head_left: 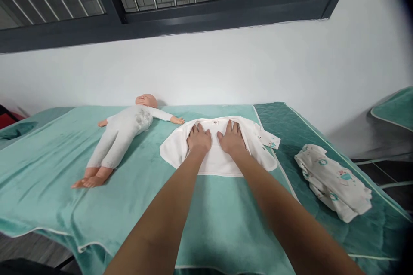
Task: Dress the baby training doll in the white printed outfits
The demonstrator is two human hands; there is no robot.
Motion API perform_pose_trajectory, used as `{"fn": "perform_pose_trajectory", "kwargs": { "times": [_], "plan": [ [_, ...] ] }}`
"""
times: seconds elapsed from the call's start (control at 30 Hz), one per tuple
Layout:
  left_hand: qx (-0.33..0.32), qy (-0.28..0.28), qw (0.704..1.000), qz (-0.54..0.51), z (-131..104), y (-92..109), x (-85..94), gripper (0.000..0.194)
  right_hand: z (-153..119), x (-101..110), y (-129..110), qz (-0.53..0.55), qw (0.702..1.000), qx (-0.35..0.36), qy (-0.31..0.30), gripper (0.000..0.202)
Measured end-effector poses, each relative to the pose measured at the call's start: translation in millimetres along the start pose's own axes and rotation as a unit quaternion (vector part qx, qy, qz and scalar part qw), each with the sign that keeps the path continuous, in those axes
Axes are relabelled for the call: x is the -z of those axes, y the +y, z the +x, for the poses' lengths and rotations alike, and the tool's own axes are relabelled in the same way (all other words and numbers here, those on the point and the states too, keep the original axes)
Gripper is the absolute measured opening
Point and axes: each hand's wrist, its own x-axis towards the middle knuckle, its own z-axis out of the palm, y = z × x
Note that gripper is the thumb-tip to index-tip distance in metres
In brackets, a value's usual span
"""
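Note:
A small white garment point(221, 164) lies spread open on the green cover, its inside facing up and a small label near its top edge. My left hand point(199, 138) rests flat on its left part, fingers spread, the fingertips at the fold of the opened front. On the right part my right hand point(232, 138) lies the same way, palm down and holding nothing. A printed sleeve point(269, 139) sticks out at the garment's right. The left sleeve cannot be made out.
A baby doll point(125, 133) in white clothes lies on its back at the left of the green cover point(145, 219). A folded printed garment point(335, 180) lies at the right. Behind the bed stand a white wall point(193, 68) and a barred window.

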Motion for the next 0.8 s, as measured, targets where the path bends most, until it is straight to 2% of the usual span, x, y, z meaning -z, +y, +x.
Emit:
{"fn": "perform_pose_trajectory", "kwargs": {
  "times": [0.1,0.17,0.33,0.43,0.63,0.8],
  "plan": [
    [-0.004,0.039,0.999,0.001,-2,0,-1.0,0.070,-1,-2,1,-0.006,0.999,0.030,0.043,0.082],
    [-0.004,0.052,0.999,-0.001,-3,0,-1.4,0.070,0,-2,2,-0.013,0.999,0.034,0.037,0.081],
    [0.005,0.014,1.000,0.001,-2,1,-0.9,0.068,4,1,3,-0.029,0.999,0.022,-0.018,0.080],
    [0.005,0.007,1.000,0.002,0,1,-0.7,0.068,7,1,4,-0.031,0.999,0.027,-0.027,0.080],
    [0.006,0.009,1.000,0.006,0,1,-1.3,0.067,5,0,6,-0.036,0.998,0.045,-0.013,0.077],
    [0.006,0.014,1.000,0.008,1,1,-3.1,0.066,-5,2,8,-0.049,0.995,0.085,0.030,0.070]
  ]
}}
